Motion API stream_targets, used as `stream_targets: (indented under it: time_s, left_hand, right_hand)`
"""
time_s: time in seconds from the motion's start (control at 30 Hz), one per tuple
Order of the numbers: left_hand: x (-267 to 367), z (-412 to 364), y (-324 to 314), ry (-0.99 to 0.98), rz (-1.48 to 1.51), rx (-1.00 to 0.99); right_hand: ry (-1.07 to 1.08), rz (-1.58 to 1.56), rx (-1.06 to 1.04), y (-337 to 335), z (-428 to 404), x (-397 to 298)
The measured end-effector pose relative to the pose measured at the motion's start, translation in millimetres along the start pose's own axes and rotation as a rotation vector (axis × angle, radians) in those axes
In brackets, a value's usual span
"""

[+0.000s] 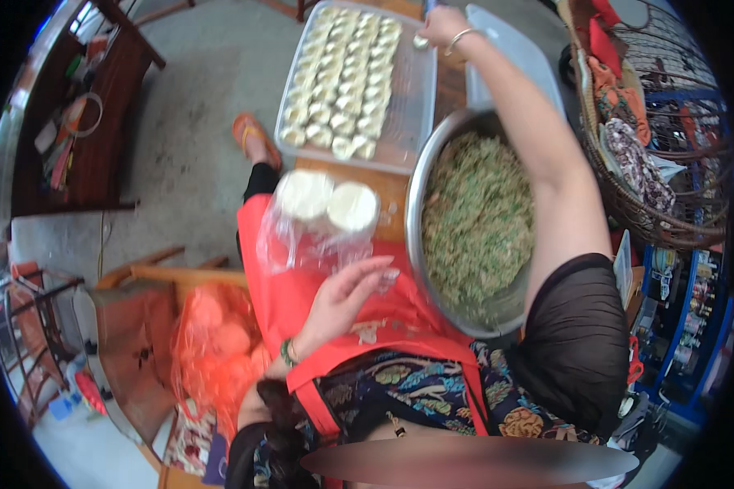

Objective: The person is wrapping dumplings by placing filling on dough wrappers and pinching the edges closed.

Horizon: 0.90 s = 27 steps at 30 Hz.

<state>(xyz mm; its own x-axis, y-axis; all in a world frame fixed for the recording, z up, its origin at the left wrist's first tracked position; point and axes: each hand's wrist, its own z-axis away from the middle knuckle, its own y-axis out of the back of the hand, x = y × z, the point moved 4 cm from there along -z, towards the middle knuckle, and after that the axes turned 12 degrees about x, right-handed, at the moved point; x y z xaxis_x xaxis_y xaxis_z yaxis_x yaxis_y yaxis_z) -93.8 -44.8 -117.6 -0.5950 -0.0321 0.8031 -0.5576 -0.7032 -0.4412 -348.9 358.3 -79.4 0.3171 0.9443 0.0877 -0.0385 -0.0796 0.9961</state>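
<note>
My right hand (445, 27) reaches to the top right edge of a plastic tray (413, 134), with a small wrapped dumpling (421, 42) at its fingertips. Rows of folded dumplings (342, 79) fill the tray's left and middle. My left hand (348, 293) hovers over the red apron, fingers apart and holding nothing. Just beyond it, two stacks of round dough wrappers (353, 206) lie in a clear plastic bag (293, 244). A steel bowl (413, 214) of green-flecked minced filling (480, 220) stands under my right arm.
A translucent plastic lid (486, 61) lies right of the tray. Wicker baskets (599, 177) holding cloths stand at the right. On the left are a wooden chair (140, 342) and a red bag (211, 342) of round packs. A sandalled foot (257, 140) is beside the tray.
</note>
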Motion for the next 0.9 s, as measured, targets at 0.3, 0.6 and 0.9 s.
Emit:
stream_targets:
  time_s: [0.3,0.6,0.9]
  left_hand:
    - [-19.2,26.0,-15.2,-0.044,0.076,-0.018]
    - [-25.7,58.5,-16.5,-0.074,-0.011,-0.042]
    - [-28.4,59.6,-4.2,-0.131,0.015,0.036]
  right_hand:
    - [0.841,-0.473,-0.258,74.7,218.6,-184.7]
    - [0.814,-0.046,-0.351,-7.7,284.2,-232.9]
    - [0.598,0.198,-0.118,6.4,275.5,-215.0]
